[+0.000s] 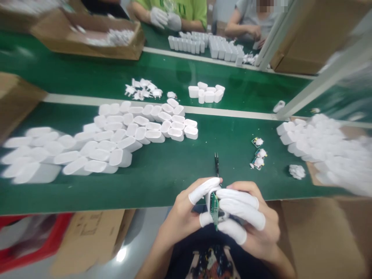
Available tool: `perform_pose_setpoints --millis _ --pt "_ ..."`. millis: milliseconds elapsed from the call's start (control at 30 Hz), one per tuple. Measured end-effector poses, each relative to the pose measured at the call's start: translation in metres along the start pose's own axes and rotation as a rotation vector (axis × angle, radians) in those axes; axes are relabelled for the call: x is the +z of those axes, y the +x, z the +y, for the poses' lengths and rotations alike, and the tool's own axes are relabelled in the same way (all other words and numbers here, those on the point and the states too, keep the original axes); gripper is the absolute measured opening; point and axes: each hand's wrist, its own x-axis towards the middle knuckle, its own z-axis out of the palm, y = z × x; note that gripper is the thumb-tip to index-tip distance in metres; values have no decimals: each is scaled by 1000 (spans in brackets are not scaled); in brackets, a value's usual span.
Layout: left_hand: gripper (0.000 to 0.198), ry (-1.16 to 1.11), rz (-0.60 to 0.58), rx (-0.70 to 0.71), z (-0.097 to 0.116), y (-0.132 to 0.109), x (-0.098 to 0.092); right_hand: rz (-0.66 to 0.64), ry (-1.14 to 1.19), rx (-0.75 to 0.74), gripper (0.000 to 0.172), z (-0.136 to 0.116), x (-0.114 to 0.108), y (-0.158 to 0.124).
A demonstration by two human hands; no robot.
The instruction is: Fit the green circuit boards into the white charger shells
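Note:
Both hands meet at the front edge of the green bench, with white finger cots on several fingers. Between finger and thumb, my left hand (186,209) grips a white plastic housing (208,199), mostly hidden by the fingers. My right hand (250,217) pinches a green circuit board (214,209) at the housing's opening; how far in it sits I cannot tell. Just beyond the hands lies a pair of black tweezers (216,164). Farther right are several circuit boards (258,159) with white blobs on them, and a small white clump (297,171).
Many white housings (124,128) stand across the bench's left. More housings (334,147) are heaped on cardboard at right. White plug pieces (142,89) and a few housings (206,93) lie past the pale rail (232,112). Co-workers (174,15) sit opposite, beyond a cardboard tray (87,42).

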Motion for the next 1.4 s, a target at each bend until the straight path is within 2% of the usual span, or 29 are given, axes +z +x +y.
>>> perform_pose_setpoints --millis 233,300,433,500,633,800,1033,1167,1400 --pt "57 120 58 75 3 0 0 -61 70 15 41 2 4 -2" --pt "59 133 46 87 4 0 0 -73 107 113 42 0 3 -7" --pt "54 128 15 64 3 0 1 -97 83 399 54 -3 2 -18" --pt "51 97 1 43 1 0 2 -118 42 449 52 -5 3 -20" --pt "53 25 26 38 -5 -4 4 -123 28 455 47 -8 6 -14" --pt "58 -21 66 -7 -12 -12 4 -106 17 380 45 -8 11 -11" --pt "51 -70 70 -61 -1 -9 3 -71 40 205 43 2 10 -17" --pt "54 -96 56 -82 -1 -9 2 0 -40 145 43 0 9 -15" --pt "56 -128 10 -89 -1 -12 -1 -48 -59 60 46 -3 4 -10"
